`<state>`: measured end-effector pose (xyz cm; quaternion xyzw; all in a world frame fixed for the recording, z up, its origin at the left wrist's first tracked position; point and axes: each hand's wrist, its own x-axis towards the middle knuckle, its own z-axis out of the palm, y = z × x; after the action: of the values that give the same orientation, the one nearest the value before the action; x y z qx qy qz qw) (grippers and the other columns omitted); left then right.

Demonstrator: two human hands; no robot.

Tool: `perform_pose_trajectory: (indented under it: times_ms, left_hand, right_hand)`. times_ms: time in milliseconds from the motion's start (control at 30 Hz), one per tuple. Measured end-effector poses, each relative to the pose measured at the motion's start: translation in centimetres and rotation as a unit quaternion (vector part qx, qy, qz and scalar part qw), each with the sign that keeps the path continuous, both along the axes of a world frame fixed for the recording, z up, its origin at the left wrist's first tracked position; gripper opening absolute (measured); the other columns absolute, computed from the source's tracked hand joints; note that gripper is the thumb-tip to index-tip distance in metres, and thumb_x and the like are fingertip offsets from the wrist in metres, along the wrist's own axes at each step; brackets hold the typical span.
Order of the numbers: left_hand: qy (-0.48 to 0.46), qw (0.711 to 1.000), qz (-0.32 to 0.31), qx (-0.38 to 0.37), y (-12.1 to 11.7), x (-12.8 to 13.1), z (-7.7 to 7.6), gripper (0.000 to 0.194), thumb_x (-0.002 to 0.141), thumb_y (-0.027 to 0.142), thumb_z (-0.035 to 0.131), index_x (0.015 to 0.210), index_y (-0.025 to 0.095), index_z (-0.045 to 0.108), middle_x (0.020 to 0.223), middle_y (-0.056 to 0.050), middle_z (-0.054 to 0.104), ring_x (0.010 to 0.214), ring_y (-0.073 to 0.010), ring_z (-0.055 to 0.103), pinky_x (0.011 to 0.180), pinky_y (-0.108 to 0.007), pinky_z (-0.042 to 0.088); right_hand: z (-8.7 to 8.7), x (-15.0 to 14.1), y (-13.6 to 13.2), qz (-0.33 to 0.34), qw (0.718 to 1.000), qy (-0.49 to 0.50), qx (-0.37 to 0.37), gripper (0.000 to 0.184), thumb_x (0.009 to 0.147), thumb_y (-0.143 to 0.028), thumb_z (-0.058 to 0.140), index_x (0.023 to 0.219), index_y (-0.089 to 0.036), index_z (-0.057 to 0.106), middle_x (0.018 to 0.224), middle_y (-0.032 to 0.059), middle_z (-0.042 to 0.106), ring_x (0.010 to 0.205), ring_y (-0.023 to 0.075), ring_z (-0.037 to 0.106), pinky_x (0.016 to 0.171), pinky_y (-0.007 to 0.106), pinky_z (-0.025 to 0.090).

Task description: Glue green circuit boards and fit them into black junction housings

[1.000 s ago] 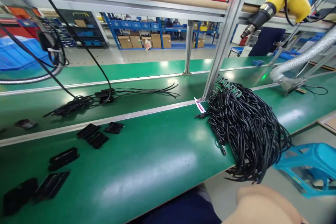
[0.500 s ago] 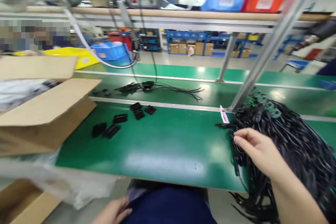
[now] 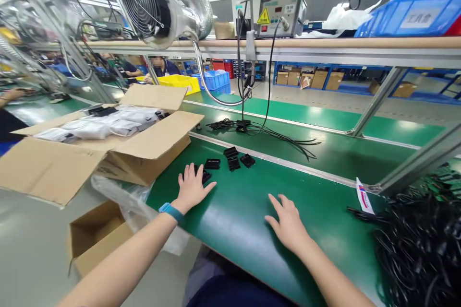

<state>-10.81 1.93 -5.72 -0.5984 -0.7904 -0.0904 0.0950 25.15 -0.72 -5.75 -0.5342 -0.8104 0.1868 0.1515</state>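
Note:
My left hand (image 3: 192, 187) lies flat on the green table (image 3: 234, 211), fingers spread, covering part of a small black plastic part (image 3: 206, 176). A blue band sits on that wrist. Three more black parts (image 3: 234, 160) lie just beyond it. My right hand (image 3: 288, 223) rests flat on bare green surface, fingers stretched out, holding nothing. A big heap of black cables (image 3: 421, 244) lies to its right, apart from it.
An open cardboard box (image 3: 144, 146) with bagged items stands left of the table; a smaller box (image 3: 95, 240) and clear plastic sit on the floor below. Loose black cables (image 3: 273, 136) lie on the far belt. A fan duct (image 3: 151, 0) hangs overhead. People work at the far left.
The view swung left. My right hand left the cable heap and now lies flat on the table. My left hand rose from my lap onto the black parts.

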Motion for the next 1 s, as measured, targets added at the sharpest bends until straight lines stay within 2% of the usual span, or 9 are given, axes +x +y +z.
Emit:
perform_pose_trajectory:
  times_ms: [67, 167, 300, 433, 567, 700, 800, 900, 1000]
  left_hand:
    - [-0.01, 0.999, 0.024, -0.019, 0.9, -1.2, -0.8, 0.084, 0.087, 0.063, 0.053, 0.15, 0.009, 0.04, 0.16, -0.03, 0.024, 0.149, -0.0488, 0.016, 0.113, -0.069, 0.023]
    - [-0.05, 0.998, 0.012, -0.025, 0.8, -2.8, -2.3, 0.066, 0.094, 0.054, 0.044, 0.141, 0.008, 0.052, 0.154, -0.026, 0.04, 0.147, -0.0441, 0.027, 0.112, -0.067, 0.029]
    - [-0.066, 0.993, -0.088, 0.053, -1.8, -4.5, -4.8, 0.058, 0.095, 0.049, 0.046, 0.131, 0.006, 0.057, 0.14, -0.025, 0.057, 0.135, -0.0387, 0.048, 0.111, -0.062, 0.038]
    - [-0.089, 0.958, -0.255, 0.094, -5.4, -4.6, -5.5, 0.064, 0.095, 0.046, 0.054, 0.148, 0.014, 0.037, 0.139, -0.02, 0.059, 0.129, -0.0336, 0.056, 0.11, -0.057, 0.043]
    - [-0.148, 0.884, -0.444, 0.015, -6.3, -1.8, -3.5, 0.069, 0.095, 0.038, 0.057, 0.154, 0.021, 0.027, 0.144, -0.016, 0.056, 0.134, -0.0293, 0.052, 0.114, -0.052, 0.042]
    - [-0.199, 0.788, -0.577, -0.08, -3.2, 3.9, -1.7, 0.067, 0.095, 0.034, 0.058, 0.154, 0.023, 0.03, 0.146, -0.015, 0.054, 0.137, -0.03, 0.048, 0.117, -0.055, 0.038]
    - [-0.217, 0.732, -0.637, -0.105, -0.5, 8.7, -1.8, 0.066, 0.093, 0.032, 0.059, 0.154, 0.023, 0.033, 0.145, -0.015, 0.055, 0.137, -0.0307, 0.048, 0.116, -0.056, 0.039]
    - [-0.223, 0.707, -0.665, -0.091, 1.1, 12.4, -2.8, 0.067, 0.093, 0.033, 0.06, 0.154, 0.025, 0.032, 0.146, -0.015, 0.054, 0.138, -0.0308, 0.047, 0.114, -0.056, 0.041]
    - [-0.21, 0.703, -0.676, -0.066, 1.3, 13.8, -3.7, 0.069, 0.094, 0.037, 0.06, 0.155, 0.025, 0.03, 0.148, -0.015, 0.052, 0.14, -0.0312, 0.045, 0.113, -0.055, 0.043]
  right_hand:
    - [0.4, -3.6, 2.1, 0.01, 0.999, -0.032, 0.023, 0.062, 0.092, -0.038, 0.061, 0.15, -0.025, 0.046, 0.154, 0.0209, 0.038, 0.141, 0.0394, 0.036, 0.108, 0.054, 0.036]
    - [0.7, -9.4, 5.7, 0.015, 0.997, -0.038, 0.067, 0.055, 0.095, -0.044, 0.057, 0.146, -0.025, 0.051, 0.154, 0.0209, 0.038, 0.142, 0.0382, 0.033, 0.108, 0.053, 0.033]
    - [1.6, -16.7, 11.2, -0.045, 0.994, -0.043, 0.092, 0.044, 0.1, -0.048, 0.045, 0.125, -0.018, 0.065, 0.134, 0.0182, 0.057, 0.124, 0.0306, 0.048, 0.101, 0.043, 0.036]
    - [2.2, -20.7, 15.6, -0.091, 0.991, -0.091, 0.043, 0.033, 0.097, -0.034, 0.05, 0.111, -0.01, 0.068, 0.112, 0.0205, 0.065, 0.109, 0.0315, 0.054, 0.091, 0.043, 0.036]
    - [1.2, -18.6, 16.9, -0.032, 0.994, -0.109, 0.003, 0.027, 0.088, -0.011, 0.049, 0.102, -0.014, 0.072, 0.106, 0.0151, 0.068, 0.103, 0.0274, 0.057, 0.085, 0.038, 0.033]
    - [0.5, -12.0, 15.0, 0.019, 0.992, -0.122, -0.014, 0.038, 0.086, -0.004, 0.045, 0.105, -0.02, 0.074, 0.11, 0.0108, 0.069, 0.106, 0.024, 0.055, 0.086, 0.036, 0.032]
    - [0.9, -7.5, 12.5, 0.003, 0.991, -0.13, -0.014, 0.039, 0.087, -0.005, 0.044, 0.107, -0.019, 0.074, 0.11, 0.0124, 0.068, 0.106, 0.0246, 0.055, 0.087, 0.038, 0.032]
    - [1.0, -4.9, 11.0, -0.02, 0.992, -0.12, -0.012, 0.035, 0.087, -0.008, 0.047, 0.106, -0.02, 0.074, 0.109, 0.0112, 0.069, 0.105, 0.0247, 0.055, 0.088, 0.038, 0.034]
    - [0.5, -3.4, 10.8, -0.037, 0.996, -0.086, -0.008, 0.036, 0.088, -0.009, 0.048, 0.112, -0.021, 0.072, 0.113, 0.008, 0.069, 0.106, 0.0224, 0.055, 0.09, 0.037, 0.037]
